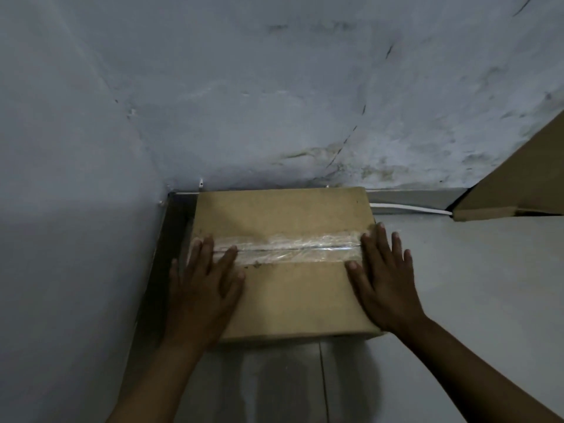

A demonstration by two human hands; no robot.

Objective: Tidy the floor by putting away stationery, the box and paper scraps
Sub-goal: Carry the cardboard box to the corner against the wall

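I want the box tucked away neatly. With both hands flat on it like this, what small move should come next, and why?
Probably slide the box a little to the left. Its far edge already sits against the back wall, but a dark gap shows beside the left wall. The left hand and right hand lie flat on it, ready to push.

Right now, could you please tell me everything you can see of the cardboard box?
The cardboard box is plain brown, closed, its top seam sealed with wrinkled clear tape. It sits flat on the pale floor in the corner, near both walls. The left hand and right hand lie flat on its top edges.
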